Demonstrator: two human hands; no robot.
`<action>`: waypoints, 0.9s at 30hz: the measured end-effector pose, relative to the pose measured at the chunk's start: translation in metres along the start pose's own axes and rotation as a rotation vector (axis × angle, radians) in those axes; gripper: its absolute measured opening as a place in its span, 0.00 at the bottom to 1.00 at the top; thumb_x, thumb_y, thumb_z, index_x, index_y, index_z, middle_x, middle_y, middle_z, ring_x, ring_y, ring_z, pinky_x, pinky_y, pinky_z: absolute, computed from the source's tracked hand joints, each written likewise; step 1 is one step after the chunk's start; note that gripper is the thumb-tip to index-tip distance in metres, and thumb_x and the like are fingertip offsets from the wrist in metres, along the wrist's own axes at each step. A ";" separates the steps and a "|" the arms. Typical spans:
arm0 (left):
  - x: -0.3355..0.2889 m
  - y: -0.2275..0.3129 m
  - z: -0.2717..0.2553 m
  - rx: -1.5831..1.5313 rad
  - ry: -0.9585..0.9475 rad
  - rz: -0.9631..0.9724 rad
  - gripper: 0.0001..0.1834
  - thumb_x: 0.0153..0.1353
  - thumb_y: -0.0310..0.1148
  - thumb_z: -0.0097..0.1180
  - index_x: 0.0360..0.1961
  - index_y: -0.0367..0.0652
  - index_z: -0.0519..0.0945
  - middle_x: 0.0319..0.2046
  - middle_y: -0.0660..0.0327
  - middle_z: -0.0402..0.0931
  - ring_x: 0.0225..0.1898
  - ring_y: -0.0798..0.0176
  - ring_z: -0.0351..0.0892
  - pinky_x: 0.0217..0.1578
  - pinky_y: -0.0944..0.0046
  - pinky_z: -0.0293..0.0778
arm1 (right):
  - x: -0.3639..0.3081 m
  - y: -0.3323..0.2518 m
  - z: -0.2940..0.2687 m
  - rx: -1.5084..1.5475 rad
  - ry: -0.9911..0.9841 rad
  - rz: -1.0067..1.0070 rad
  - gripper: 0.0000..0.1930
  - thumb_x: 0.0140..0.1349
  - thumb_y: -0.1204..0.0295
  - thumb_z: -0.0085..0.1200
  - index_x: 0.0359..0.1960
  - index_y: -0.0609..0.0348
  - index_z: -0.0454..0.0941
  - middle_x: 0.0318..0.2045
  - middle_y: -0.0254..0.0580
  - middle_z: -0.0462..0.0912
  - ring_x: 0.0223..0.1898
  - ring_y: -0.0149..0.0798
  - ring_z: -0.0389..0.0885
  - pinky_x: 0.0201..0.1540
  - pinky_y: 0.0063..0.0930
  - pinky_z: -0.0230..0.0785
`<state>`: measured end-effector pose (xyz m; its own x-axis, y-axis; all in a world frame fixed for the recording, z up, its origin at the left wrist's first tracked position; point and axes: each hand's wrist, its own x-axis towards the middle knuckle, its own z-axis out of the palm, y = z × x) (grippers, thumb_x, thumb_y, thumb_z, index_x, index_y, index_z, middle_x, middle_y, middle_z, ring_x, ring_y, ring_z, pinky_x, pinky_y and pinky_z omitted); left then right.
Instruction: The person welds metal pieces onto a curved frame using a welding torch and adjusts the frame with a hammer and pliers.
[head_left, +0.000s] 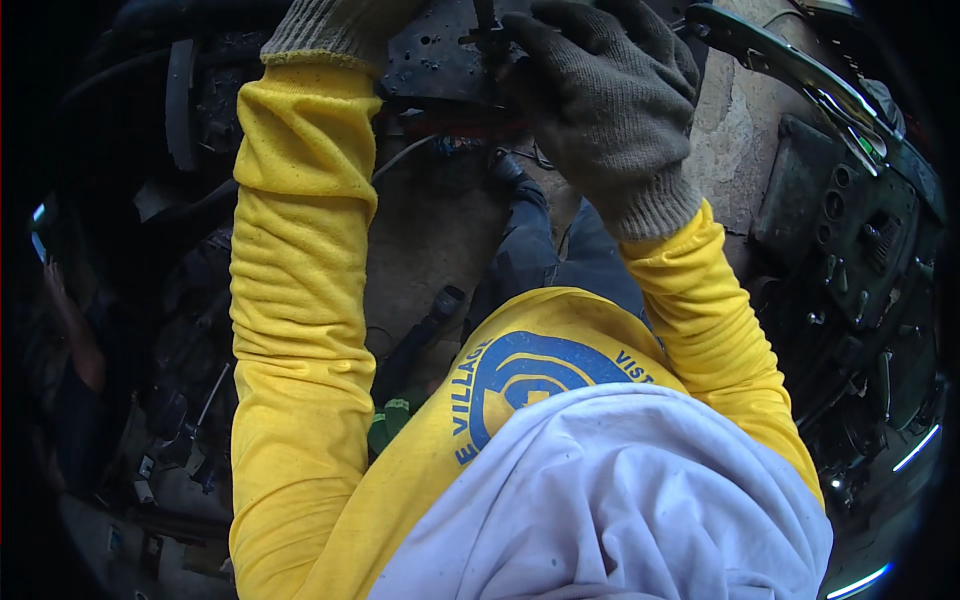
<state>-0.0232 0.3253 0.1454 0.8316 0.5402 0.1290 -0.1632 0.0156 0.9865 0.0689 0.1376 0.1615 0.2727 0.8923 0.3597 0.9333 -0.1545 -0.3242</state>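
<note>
My left hand [335,28], in a grey knit glove with a yellow sleeve, reaches past the top edge; its fingers are out of the picture. A dark metal plate [430,55], dotted with small holes and specks, lies between my hands. My right hand [610,105], in a darker, soiled grey glove, is at the plate's right side. Its fingers are bent toward a thin dark upright rod [485,14] with a small dark fitting at its foot. The fingertips come up against that fitting, and what they grip is hidden by the glove and shadow.
Below the plate are my legs [525,240] and the concrete floor [730,125]. A shiny curved metal bar [790,65] arches over the right side, above a dark panel with round holes [840,215]. At the far left, another person's arm [80,335] shows in shadow among dark clutter.
</note>
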 end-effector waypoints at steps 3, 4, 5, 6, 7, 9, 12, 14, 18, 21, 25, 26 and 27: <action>0.000 0.012 -0.004 -0.115 -0.085 -0.115 0.19 0.76 0.38 0.44 0.51 0.31 0.76 0.37 0.52 0.83 0.35 0.58 0.85 0.41 0.60 0.83 | 0.000 0.003 0.004 -0.021 0.104 -0.088 0.18 0.49 0.61 0.66 0.43 0.47 0.87 0.43 0.38 0.85 0.51 0.53 0.81 0.58 0.44 0.69; -0.001 0.012 -0.007 -0.110 -0.067 -0.120 0.19 0.76 0.38 0.44 0.51 0.31 0.76 0.37 0.52 0.83 0.35 0.58 0.85 0.41 0.60 0.83 | 0.002 0.003 0.005 -0.019 0.139 -0.123 0.16 0.49 0.61 0.66 0.41 0.47 0.87 0.42 0.37 0.86 0.50 0.53 0.82 0.58 0.44 0.69; -0.002 0.010 -0.008 -0.096 -0.057 -0.095 0.19 0.76 0.39 0.44 0.51 0.31 0.77 0.37 0.52 0.83 0.35 0.58 0.85 0.40 0.60 0.82 | 0.007 0.004 0.004 0.062 0.093 -0.112 0.14 0.48 0.63 0.66 0.38 0.46 0.87 0.40 0.36 0.86 0.47 0.51 0.83 0.57 0.44 0.70; -0.004 0.009 -0.009 -0.092 -0.044 -0.088 0.19 0.76 0.39 0.44 0.51 0.31 0.77 0.37 0.53 0.83 0.35 0.59 0.85 0.40 0.60 0.82 | 0.009 0.004 0.005 0.101 0.067 -0.110 0.13 0.47 0.64 0.66 0.37 0.46 0.87 0.38 0.35 0.86 0.46 0.50 0.83 0.57 0.43 0.70; -0.005 0.007 -0.009 -0.090 -0.034 -0.082 0.19 0.76 0.39 0.44 0.51 0.32 0.77 0.37 0.53 0.83 0.35 0.59 0.84 0.40 0.61 0.82 | 0.010 0.004 0.007 0.142 0.039 -0.104 0.12 0.47 0.65 0.66 0.36 0.46 0.87 0.37 0.35 0.86 0.45 0.49 0.84 0.57 0.43 0.70; -0.007 0.007 -0.010 -0.083 -0.021 -0.077 0.19 0.76 0.39 0.44 0.51 0.32 0.77 0.37 0.53 0.83 0.34 0.59 0.84 0.40 0.61 0.82 | 0.011 0.003 0.014 0.236 0.130 -0.113 0.10 0.46 0.67 0.67 0.33 0.44 0.87 0.34 0.32 0.86 0.41 0.46 0.85 0.56 0.43 0.71; -0.006 0.003 -0.009 -0.082 -0.015 -0.068 0.19 0.76 0.39 0.44 0.51 0.32 0.77 0.36 0.54 0.83 0.34 0.60 0.84 0.40 0.61 0.82 | 0.011 0.006 0.022 0.157 0.190 -0.149 0.09 0.45 0.67 0.67 0.31 0.43 0.86 0.32 0.31 0.86 0.38 0.44 0.85 0.54 0.43 0.72; -0.004 -0.002 -0.009 -0.086 -0.019 -0.065 0.19 0.76 0.39 0.44 0.51 0.32 0.78 0.36 0.54 0.83 0.34 0.60 0.84 0.39 0.62 0.82 | 0.011 0.008 0.023 0.105 0.201 -0.158 0.08 0.45 0.67 0.68 0.30 0.43 0.86 0.32 0.30 0.86 0.37 0.44 0.84 0.54 0.43 0.72; -0.007 0.001 -0.009 -0.069 0.012 -0.063 0.19 0.76 0.40 0.44 0.50 0.33 0.78 0.36 0.55 0.83 0.34 0.61 0.84 0.39 0.62 0.81 | 0.013 0.007 0.022 0.144 0.171 -0.174 0.09 0.44 0.67 0.69 0.31 0.43 0.86 0.32 0.30 0.86 0.37 0.45 0.84 0.52 0.43 0.72; -0.008 0.002 -0.009 -0.058 0.024 -0.065 0.19 0.77 0.40 0.44 0.50 0.33 0.78 0.35 0.55 0.83 0.33 0.61 0.84 0.39 0.63 0.81 | 0.013 0.005 0.022 0.151 0.197 -0.160 0.10 0.43 0.67 0.69 0.31 0.44 0.87 0.32 0.31 0.86 0.38 0.47 0.83 0.50 0.43 0.73; -0.006 0.003 -0.006 -0.045 0.029 -0.062 0.19 0.77 0.40 0.44 0.50 0.34 0.79 0.35 0.56 0.83 0.33 0.62 0.84 0.38 0.63 0.81 | 0.013 0.014 0.031 0.176 0.256 -0.230 0.11 0.43 0.69 0.70 0.32 0.45 0.86 0.33 0.31 0.86 0.39 0.48 0.83 0.47 0.42 0.74; -0.006 0.004 -0.006 -0.038 0.032 -0.064 0.19 0.77 0.40 0.44 0.50 0.34 0.79 0.35 0.56 0.83 0.33 0.62 0.84 0.38 0.63 0.81 | 0.013 0.014 0.032 0.193 0.241 -0.230 0.12 0.43 0.70 0.69 0.32 0.45 0.86 0.33 0.32 0.86 0.39 0.48 0.83 0.46 0.42 0.74; -0.006 0.005 -0.005 -0.030 0.038 -0.064 0.19 0.77 0.40 0.44 0.50 0.34 0.79 0.35 0.56 0.83 0.33 0.62 0.84 0.38 0.64 0.81 | 0.013 0.014 0.032 0.203 0.233 -0.229 0.12 0.43 0.70 0.69 0.33 0.45 0.86 0.33 0.32 0.86 0.40 0.48 0.83 0.46 0.41 0.74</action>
<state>-0.0313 0.3266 0.1492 0.8201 0.5690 0.0612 -0.1265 0.0760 0.9890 0.0776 0.1608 0.1338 0.1300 0.7701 0.6245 0.9174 0.1456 -0.3704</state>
